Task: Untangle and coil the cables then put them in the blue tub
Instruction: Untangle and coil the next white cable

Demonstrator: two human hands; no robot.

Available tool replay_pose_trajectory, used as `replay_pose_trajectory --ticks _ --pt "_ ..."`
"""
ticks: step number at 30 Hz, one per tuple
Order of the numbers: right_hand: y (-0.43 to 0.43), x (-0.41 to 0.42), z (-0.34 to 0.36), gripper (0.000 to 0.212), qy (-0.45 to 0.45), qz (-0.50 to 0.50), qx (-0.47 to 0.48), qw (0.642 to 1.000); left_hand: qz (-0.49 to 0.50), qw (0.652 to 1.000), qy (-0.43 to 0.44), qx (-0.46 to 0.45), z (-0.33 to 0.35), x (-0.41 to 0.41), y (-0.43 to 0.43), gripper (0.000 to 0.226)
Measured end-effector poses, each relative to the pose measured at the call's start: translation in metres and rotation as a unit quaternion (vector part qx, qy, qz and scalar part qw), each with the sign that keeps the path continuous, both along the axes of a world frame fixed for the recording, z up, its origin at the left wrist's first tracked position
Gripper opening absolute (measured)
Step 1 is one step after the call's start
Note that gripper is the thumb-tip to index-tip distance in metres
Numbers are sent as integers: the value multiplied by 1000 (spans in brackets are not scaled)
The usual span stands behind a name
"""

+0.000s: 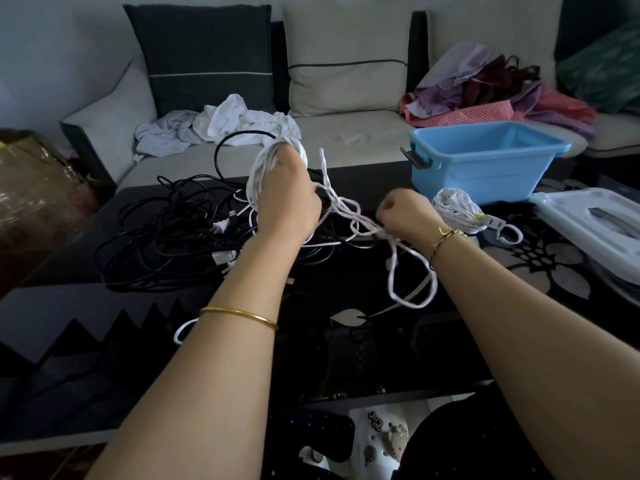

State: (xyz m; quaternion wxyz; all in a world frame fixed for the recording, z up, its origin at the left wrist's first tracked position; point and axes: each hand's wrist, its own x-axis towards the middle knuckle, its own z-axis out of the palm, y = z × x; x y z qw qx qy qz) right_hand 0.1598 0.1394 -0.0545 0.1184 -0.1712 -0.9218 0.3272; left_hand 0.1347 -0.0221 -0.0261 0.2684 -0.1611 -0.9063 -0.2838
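My left hand [287,195] holds a coil of white cable [263,168] wound around its fingers, lifted above the black table [69,306]. My right hand [405,213] pinches the loose tangled stretch of the same white cable [349,216], which hangs in a loop [412,289] below it. A tangle of black cables [166,237] with white plugs lies on the table to the left. A coiled white cable [457,206] lies behind my right wrist. The blue tub [485,161] stands empty at the table's far right.
A sofa [346,133] with cushions, white laundry [235,123] and coloured clothes [502,95] lies behind the table. A white lid or tray [595,220] sits at the right. A wrapped box [31,188] stands at the left.
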Motion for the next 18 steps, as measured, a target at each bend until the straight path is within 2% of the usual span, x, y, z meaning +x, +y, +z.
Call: replay_pose_trajectory --ticks 2,5,7,9,10,13,14,16,17,18 --pt "0 -3 7 22 123 -17 -11 992 -10 1000 -3 -26 1 0 -1 24" --pt "-17 -1 30 18 224 81 -129 963 -40 997 -32 -50 -2 3 1 21" --pt "-31 4 36 21 205 148 -155 955 -62 996 -46 -38 -1 5 3 19" --pt "-36 7 32 22 167 183 -131 960 -89 995 -49 -13 1 5 3 20" --pt "-37 9 31 18 151 201 -146 957 -94 994 -49 -1 2 4 3 22" --pt "-36 16 29 33 93 237 -251 934 -93 993 -75 12 2 4 2 26" --pt "-36 18 30 33 85 242 -259 931 -95 992 -83 12 2 5 2 25" --pt "-36 15 30 34 111 201 -261 938 -92 992 -83 3 2 6 3 24" --pt "-34 11 29 33 131 151 -296 934 -80 994 -70 -2 2 6 3 24" --pt "-30 7 28 32 143 93 -366 915 -56 997 -46 -4 3 7 4 26"
